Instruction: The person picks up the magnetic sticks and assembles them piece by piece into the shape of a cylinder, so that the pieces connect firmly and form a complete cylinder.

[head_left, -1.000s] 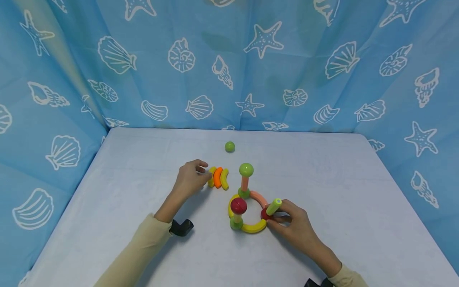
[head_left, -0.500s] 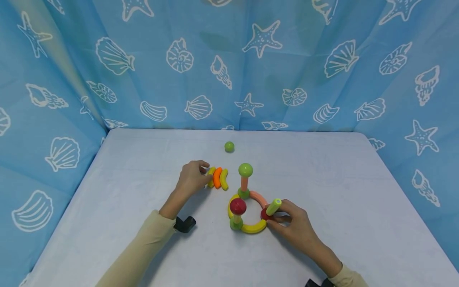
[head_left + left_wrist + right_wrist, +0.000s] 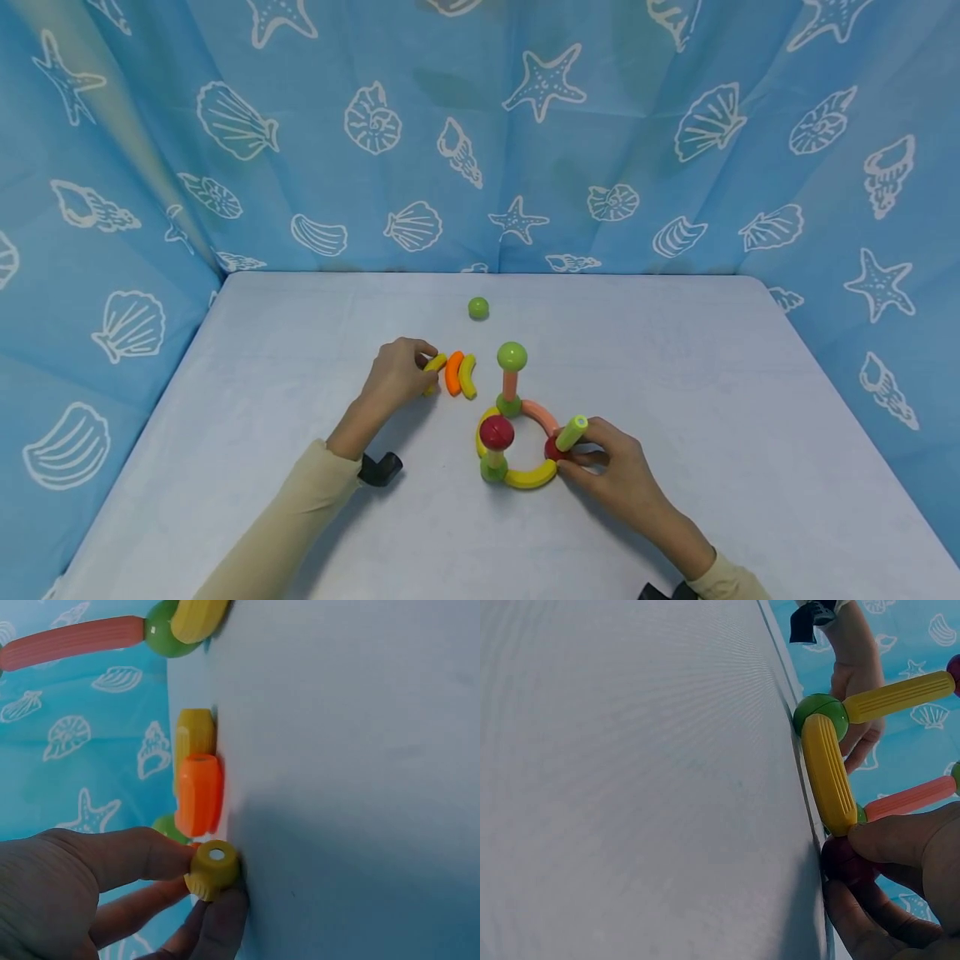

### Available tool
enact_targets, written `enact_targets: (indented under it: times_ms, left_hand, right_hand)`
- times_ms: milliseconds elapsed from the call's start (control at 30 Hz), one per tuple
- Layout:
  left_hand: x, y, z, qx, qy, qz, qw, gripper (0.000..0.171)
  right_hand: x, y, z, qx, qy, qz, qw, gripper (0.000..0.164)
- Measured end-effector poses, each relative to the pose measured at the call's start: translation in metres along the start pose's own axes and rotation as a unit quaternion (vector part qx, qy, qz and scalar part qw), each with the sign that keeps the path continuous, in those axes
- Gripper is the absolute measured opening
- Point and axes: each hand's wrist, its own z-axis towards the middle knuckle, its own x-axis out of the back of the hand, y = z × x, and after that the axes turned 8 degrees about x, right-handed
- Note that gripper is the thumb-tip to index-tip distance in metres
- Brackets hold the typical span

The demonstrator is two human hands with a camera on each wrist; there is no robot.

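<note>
Between thumb and fingers, my left hand (image 3: 397,371) pinches a curved yellow magnetic stick (image 3: 215,868), whose round end faces the left wrist camera. Right beside it lie an orange curved stick (image 3: 453,373) and another yellow curved stick (image 3: 467,377). My right hand (image 3: 618,467) grips the red ball (image 3: 847,860) at the right of a ring of curved sticks and balls. From that ball a light green stick (image 3: 572,433) leans up. Two more uprights stand on the ring, one topped by a green ball (image 3: 512,357), the other by a red ball (image 3: 497,432).
A loose green ball (image 3: 478,308) lies farther back on the white table (image 3: 675,350). Behind and at the sides hangs a blue curtain (image 3: 450,125) with white shell and starfish prints.
My left hand has taken hold of the leftmost yellow curved stick and shifted it slightly left, away from the orange one, turning it a little. My right hand stays at the red ball.
</note>
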Motion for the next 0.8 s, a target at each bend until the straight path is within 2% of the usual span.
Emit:
enact_targets:
  times_ms: [467,800]
  left_hand:
    - [0.002,-0.007,0.005,-0.051,-0.016,0.025,0.9983,0.031]
    - [0.006,-0.014,-0.001,-0.097,0.018,0.018,0.9950,0.028]
  right_hand:
    - [-0.001,0.000,0.000,0.008,0.002,0.003,1.000,0.036]
    - [-0.001,0.001,-0.001,0.013,0.005,-0.012,1.000,0.038]
